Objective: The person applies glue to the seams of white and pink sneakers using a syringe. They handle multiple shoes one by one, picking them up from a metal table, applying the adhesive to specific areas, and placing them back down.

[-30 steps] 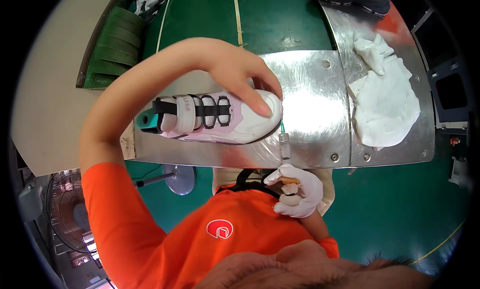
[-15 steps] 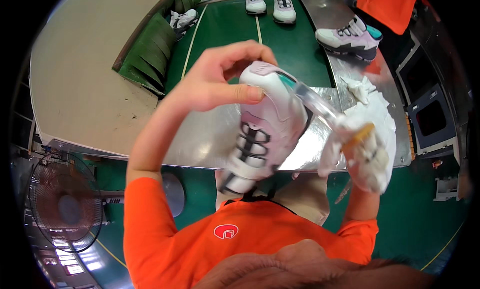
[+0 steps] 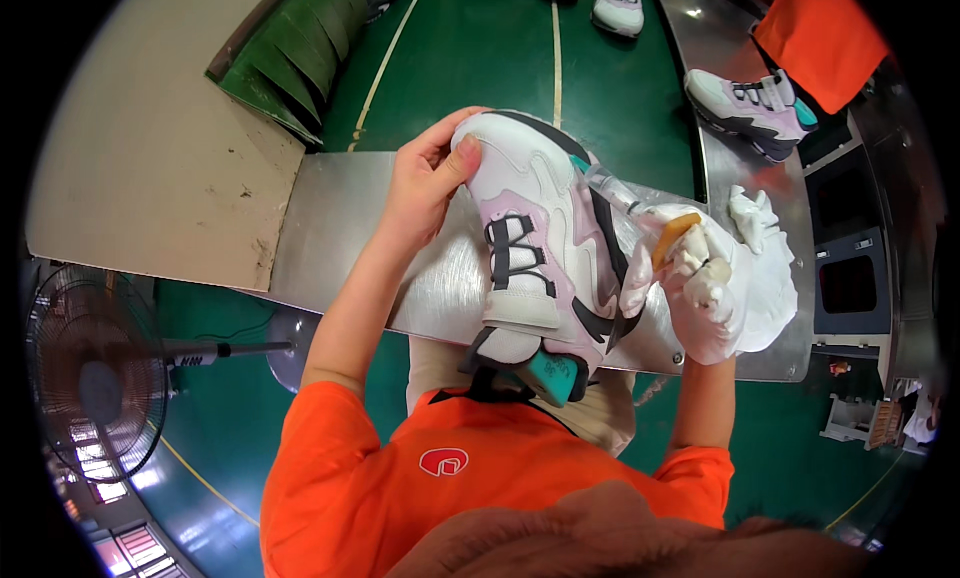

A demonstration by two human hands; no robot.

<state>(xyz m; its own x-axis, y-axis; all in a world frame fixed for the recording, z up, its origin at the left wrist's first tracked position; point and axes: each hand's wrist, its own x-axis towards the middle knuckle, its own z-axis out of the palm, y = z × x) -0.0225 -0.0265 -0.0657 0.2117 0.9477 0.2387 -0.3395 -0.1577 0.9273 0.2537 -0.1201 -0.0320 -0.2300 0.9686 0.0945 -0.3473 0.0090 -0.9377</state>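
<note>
A white, pink and black sneaker [image 3: 525, 203] is held up above the metal table edge, its toe pointing away and its teal-lined opening toward me. My bare left hand [image 3: 425, 188] is closed around the toe end, thumb on top. My right hand [image 3: 705, 288], in a white glove, is closed on a clear syringe-like tube [image 3: 612, 190]. The tube's tip reaches the sneaker's sole edge near the toe; whether it touches, I cannot tell. A yellowish-brown piece [image 3: 677, 238] shows at the gloved fingers, its kind unclear.
A green conveyor belt [image 3: 480, 58] carries two more sneakers at the far end. Another sneaker [image 3: 750, 108] stands on the metal side ledge. Crumpled white cloth [image 3: 755, 218] lies at right. Green slit flaps [image 3: 290, 63] hang at left; a fan [image 3: 100, 393] stands lower left.
The sneaker has turned to show more of its side and opening. My left hand has shifted to the left. The tube's tip remains by the sole edge near the toe.
</note>
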